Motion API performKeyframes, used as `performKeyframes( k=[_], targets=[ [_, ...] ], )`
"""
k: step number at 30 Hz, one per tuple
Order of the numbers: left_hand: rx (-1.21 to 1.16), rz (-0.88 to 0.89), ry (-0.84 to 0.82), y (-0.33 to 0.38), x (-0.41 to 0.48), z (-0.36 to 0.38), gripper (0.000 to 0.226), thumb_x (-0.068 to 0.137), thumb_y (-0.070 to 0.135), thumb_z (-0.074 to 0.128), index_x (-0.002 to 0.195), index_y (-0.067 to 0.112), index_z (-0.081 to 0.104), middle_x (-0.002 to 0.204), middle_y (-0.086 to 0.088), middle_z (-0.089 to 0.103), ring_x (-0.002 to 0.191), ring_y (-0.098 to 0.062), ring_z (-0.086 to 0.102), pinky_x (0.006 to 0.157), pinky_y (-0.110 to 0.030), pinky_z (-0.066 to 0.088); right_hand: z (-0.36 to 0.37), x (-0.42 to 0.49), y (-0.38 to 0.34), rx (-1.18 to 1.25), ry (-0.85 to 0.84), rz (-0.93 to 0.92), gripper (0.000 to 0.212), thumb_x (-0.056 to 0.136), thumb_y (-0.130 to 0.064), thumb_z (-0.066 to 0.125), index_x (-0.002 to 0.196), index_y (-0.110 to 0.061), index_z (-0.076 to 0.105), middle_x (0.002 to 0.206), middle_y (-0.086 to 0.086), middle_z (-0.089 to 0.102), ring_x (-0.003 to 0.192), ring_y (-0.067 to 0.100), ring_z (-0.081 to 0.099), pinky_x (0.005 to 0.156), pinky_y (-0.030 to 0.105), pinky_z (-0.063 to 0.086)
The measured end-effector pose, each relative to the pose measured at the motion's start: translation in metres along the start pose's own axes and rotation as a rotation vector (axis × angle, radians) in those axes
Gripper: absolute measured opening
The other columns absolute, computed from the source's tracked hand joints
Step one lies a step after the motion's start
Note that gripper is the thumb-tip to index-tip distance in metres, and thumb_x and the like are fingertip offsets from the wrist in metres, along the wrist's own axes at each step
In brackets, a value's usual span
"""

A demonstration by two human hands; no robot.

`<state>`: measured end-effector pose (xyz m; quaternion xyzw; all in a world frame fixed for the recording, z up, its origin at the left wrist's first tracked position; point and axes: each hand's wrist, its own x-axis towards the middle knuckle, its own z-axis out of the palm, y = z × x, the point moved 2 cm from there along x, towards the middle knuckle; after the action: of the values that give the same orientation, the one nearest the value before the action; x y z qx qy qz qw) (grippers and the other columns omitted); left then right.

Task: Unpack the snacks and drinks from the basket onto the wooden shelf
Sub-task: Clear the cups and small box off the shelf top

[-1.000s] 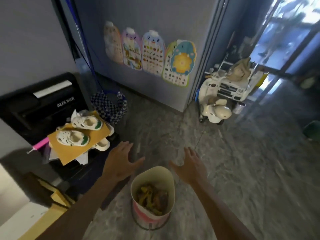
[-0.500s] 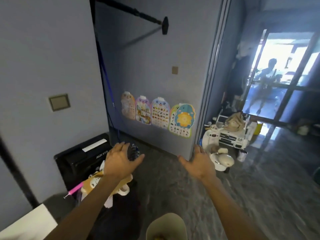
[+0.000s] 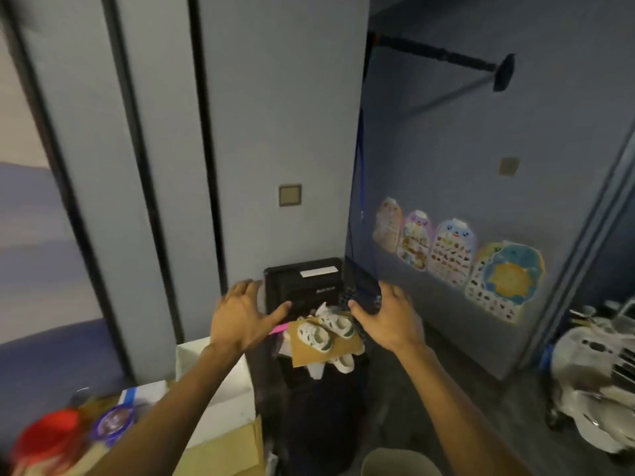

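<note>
My left hand (image 3: 242, 316) and my right hand (image 3: 388, 314) are held out in front of me at mid-height, fingers spread and relaxed, holding nothing. No basket or wooden shelf shows clearly. At the bottom left corner lie blurred items: something red (image 3: 48, 438) and a round blue-rimmed lid (image 3: 115, 419) beside a white and blue package (image 3: 144, 395). The rim of a cream bucket (image 3: 398, 462) shows at the bottom edge between my forearms.
A black appliance (image 3: 302, 283) stands against the grey wall, with small white shoes (image 3: 323, 329) on a brown card in front. A cardboard box (image 3: 226, 451) sits at lower left. Picture charts (image 3: 453, 252) hang on the blue wall. A white toy scooter (image 3: 598, 383) stands at right.
My view has swung up and to the left: the bucket dropped to the frame's bottom edge, the doorway left the view, and blurred items appeared at lower left. Both hands stay spread and holding nothing.
</note>
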<state>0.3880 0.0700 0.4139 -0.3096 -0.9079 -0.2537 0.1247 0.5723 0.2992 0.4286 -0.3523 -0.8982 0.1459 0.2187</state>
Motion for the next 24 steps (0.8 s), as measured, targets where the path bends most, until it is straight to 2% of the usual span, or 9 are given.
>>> performKeyframes(
  k=[4, 11, 18, 24],
  targets=[
    [0.064, -0.188, 0.009, -0.054, -0.059, -0.038, 0.11, 0.076, 0.101, 0.035, 0.157, 0.027, 0.045, 0.164, -0.003, 0.044, 0.146, -0.032, 0.048, 0.119, -0.055, 0.043, 0.036, -0.019, -0.052, 0.037, -0.126, -0.144, 0.098, 0.089, -0.08, 0.056, 0.161, -0.018, 0.034, 0.164, 0.008, 0.038, 0.149, 0.03, 0.039, 0.11, 0.05, 0.045],
    [0.194, -0.414, 0.091, -0.15, -0.154, -0.106, 0.115, 0.074, 0.105, 0.03, 0.152, 0.025, 0.052, 0.157, -0.004, 0.053, 0.141, -0.029, 0.052, 0.117, -0.051, 0.045, 0.098, -0.075, -0.159, 0.147, -0.292, -0.366, 0.101, 0.09, -0.082, 0.053, 0.165, -0.019, 0.028, 0.171, 0.007, 0.029, 0.155, 0.031, 0.032, 0.116, 0.049, 0.041],
    [0.236, -0.536, 0.145, -0.239, -0.206, -0.156, 0.118, 0.071, 0.106, 0.031, 0.15, 0.021, 0.055, 0.155, -0.008, 0.056, 0.139, -0.031, 0.055, 0.111, -0.052, 0.05, 0.146, -0.121, -0.264, 0.166, -0.387, -0.517, 0.096, 0.093, -0.077, 0.055, 0.164, -0.018, 0.029, 0.17, 0.007, 0.032, 0.154, 0.029, 0.034, 0.114, 0.045, 0.043],
    [0.252, -0.597, 0.132, -0.316, -0.219, -0.169, 0.122, 0.069, 0.109, 0.029, 0.15, 0.022, 0.054, 0.154, -0.007, 0.057, 0.139, -0.03, 0.056, 0.111, -0.054, 0.05, 0.199, -0.137, -0.329, 0.131, -0.424, -0.527, 0.099, 0.088, -0.083, 0.054, 0.162, -0.02, 0.032, 0.167, 0.006, 0.037, 0.152, 0.028, 0.037, 0.11, 0.046, 0.048]
  ],
)
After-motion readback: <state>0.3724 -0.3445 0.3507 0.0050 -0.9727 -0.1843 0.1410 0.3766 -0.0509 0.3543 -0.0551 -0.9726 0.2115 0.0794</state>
